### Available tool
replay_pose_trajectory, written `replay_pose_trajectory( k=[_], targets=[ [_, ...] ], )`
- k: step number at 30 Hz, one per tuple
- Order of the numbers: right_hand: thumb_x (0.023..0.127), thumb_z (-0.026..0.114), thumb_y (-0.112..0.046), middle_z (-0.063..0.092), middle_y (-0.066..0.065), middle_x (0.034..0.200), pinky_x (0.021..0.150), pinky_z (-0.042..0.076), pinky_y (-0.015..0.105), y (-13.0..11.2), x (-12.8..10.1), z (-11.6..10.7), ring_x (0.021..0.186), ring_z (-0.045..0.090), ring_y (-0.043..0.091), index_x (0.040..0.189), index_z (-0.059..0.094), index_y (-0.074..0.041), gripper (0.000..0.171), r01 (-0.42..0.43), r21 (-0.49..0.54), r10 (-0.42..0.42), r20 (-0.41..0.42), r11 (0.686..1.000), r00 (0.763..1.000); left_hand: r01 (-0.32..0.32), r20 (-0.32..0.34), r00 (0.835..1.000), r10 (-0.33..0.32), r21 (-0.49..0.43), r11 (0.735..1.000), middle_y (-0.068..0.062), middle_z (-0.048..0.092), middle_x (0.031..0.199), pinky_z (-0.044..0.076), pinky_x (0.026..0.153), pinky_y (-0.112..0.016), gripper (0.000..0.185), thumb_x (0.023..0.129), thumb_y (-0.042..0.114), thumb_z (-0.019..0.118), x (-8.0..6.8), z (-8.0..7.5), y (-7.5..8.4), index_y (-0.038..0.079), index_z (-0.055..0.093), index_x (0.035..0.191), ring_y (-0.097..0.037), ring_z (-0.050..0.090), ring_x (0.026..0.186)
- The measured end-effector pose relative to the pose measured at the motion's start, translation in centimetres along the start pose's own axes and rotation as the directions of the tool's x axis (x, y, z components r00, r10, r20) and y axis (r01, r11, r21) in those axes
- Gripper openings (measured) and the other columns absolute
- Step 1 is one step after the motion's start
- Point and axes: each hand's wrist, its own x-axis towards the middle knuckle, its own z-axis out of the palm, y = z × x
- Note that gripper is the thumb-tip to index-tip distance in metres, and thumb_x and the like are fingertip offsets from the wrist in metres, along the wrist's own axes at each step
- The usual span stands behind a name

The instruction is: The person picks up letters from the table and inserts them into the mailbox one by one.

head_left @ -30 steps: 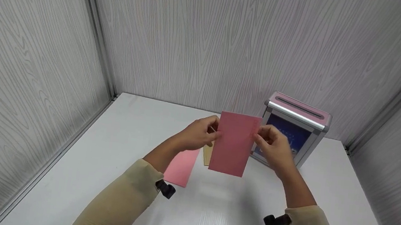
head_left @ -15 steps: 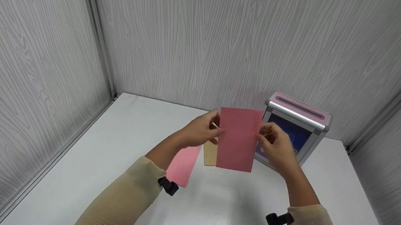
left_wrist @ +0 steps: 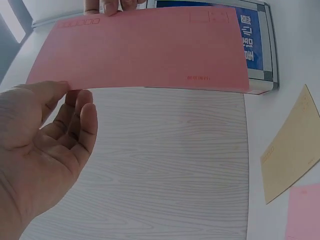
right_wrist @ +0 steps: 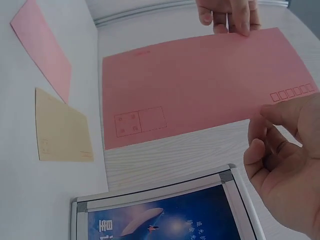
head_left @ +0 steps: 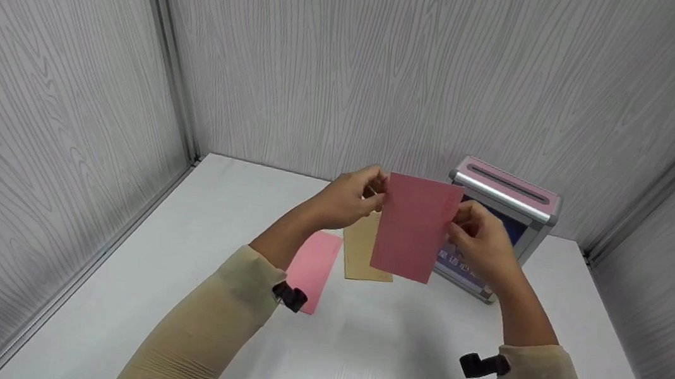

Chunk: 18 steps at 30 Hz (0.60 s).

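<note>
A pink envelope [head_left: 415, 229] is held up over the table, its printed face with postcode boxes showing in both wrist views. My left hand [head_left: 352, 199] pinches its left long edge between thumb and fingers. On the opposite edge my right hand [head_left: 479, 240] pinches it the same way, near the upper corner. Below and behind lies a tan envelope [head_left: 362, 249], partly covered by the raised one. Another pink envelope [head_left: 317, 270] rests on the table to its left, partly behind my left forearm.
A silver-framed box [head_left: 525, 243] with a pink slotted top [head_left: 508, 182] and a blue front panel stands at the back right, partly behind my right hand. Wood-grain panels [head_left: 327, 55] enclose the white table [head_left: 209, 200] at the back and both sides.
Both hands have raised the pink envelope and shifted it right, towards the slotted box. More of the tan envelope now shows beneath it.
</note>
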Motion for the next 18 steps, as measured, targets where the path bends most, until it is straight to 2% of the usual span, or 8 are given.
replay_pose_trajectory(
  k=[5, 9, 14, 18],
  targets=[
    [0.111, 0.058, -0.009, 0.065, 0.018, 0.122, 0.081, 0.058, 0.020, -1.0, -0.4, -1.2, 0.101, 0.065, 0.026, 0.134, 0.055, -0.002, 0.024, 0.033, 0.015, -0.033, -0.029, 0.999, 0.999, 0.000, 0.016, 1.000, 0.000, 0.009, 1.000, -0.007, 0.069, 0.129, 0.062, 0.095, -0.033, 0.021, 0.115, 0.024, 0.056, 0.5, -0.1, 1.0, 0.013, 0.058, 0.133, -0.019, 0.073, 0.115],
    [0.112, 0.057, -0.008, 0.066, 0.018, 0.126, 0.084, 0.058, 0.014, -2.0, -0.7, -2.3, 0.107, 0.067, 0.029, 0.132, 0.053, -0.002, 0.022, 0.047, -0.028, -0.048, -0.050, 0.999, 0.998, -0.016, 0.000, 1.000, 0.016, 0.041, 0.999, -0.005, 0.071, 0.126, 0.061, 0.097, -0.034, 0.019, 0.114, 0.023, 0.059, 0.9, -0.5, 2.3, 0.012, 0.061, 0.129, -0.016, 0.074, 0.111],
    [0.114, 0.055, -0.013, 0.068, 0.019, 0.126, 0.084, 0.057, 0.012, -3.0, -1.1, -3.7, 0.107, 0.067, 0.031, 0.131, 0.053, -0.002, 0.020, 0.048, -0.067, -0.053, -0.080, 0.997, 0.995, -0.042, -0.019, 0.999, 0.044, 0.073, 0.996, -0.005, 0.072, 0.126, 0.062, 0.098, -0.032, 0.018, 0.112, 0.023, 0.061, 1.6, -0.7, 3.9, 0.011, 0.064, 0.126, -0.016, 0.076, 0.112],
    [0.114, 0.057, -0.019, 0.069, 0.018, 0.125, 0.084, 0.057, 0.011, -3.3, -1.3, -4.8, 0.105, 0.069, 0.025, 0.129, 0.055, -0.002, 0.023, 0.057, -0.088, -0.068, -0.127, 0.994, 0.990, -0.067, -0.045, 0.996, 0.072, 0.089, 0.994, -0.004, 0.072, 0.130, 0.062, 0.098, -0.031, 0.019, 0.111, 0.025, 0.063, 2.4, -0.5, 5.1, 0.012, 0.065, 0.126, -0.017, 0.076, 0.115]
  ],
)
